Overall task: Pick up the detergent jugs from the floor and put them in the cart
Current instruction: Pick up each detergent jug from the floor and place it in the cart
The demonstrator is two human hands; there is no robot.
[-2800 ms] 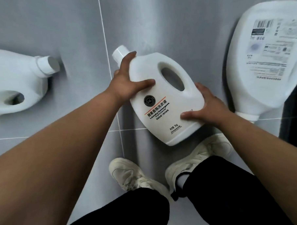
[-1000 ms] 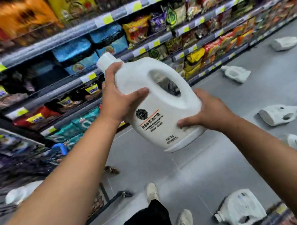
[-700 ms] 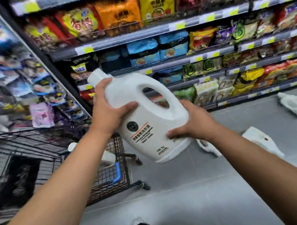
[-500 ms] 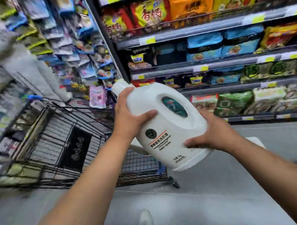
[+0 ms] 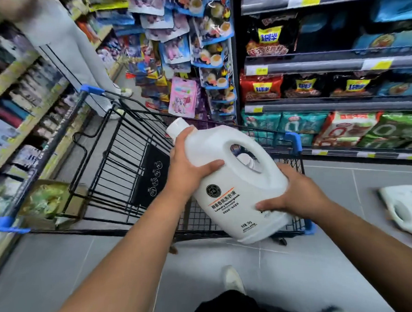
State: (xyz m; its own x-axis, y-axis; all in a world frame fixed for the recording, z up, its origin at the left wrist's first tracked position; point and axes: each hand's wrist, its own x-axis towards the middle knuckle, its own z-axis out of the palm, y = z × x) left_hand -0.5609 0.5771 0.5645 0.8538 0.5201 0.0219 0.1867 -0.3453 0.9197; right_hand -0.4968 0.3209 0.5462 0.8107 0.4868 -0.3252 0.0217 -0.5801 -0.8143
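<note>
I hold a white detergent jug (image 5: 234, 180) with a printed label in both hands, tilted, cap pointing up and left. My left hand (image 5: 189, 168) grips its neck and shoulder. My right hand (image 5: 296, 194) clasps its lower right side. The jug hangs over the near right part of a black wire cart (image 5: 120, 159) with blue corner guards. Through the jug's handle hole I see a white cap of another jug (image 5: 246, 160) lying in the cart. One more white jug (image 5: 405, 208) lies on the grey floor at the right.
Shelves of snack bags (image 5: 327, 87) run behind the cart on the right, hanging packets (image 5: 186, 62) at centre, more shelves (image 5: 14, 112) on the left. A person in grey trousers (image 5: 70, 51) stands beyond the cart. My shoe (image 5: 233, 279) is on the grey floor below.
I lifted the jug off the floor, stood and turned left to the cart. Since half a second ago the cart has come under the jug and the jug has moved closer to the basket.
</note>
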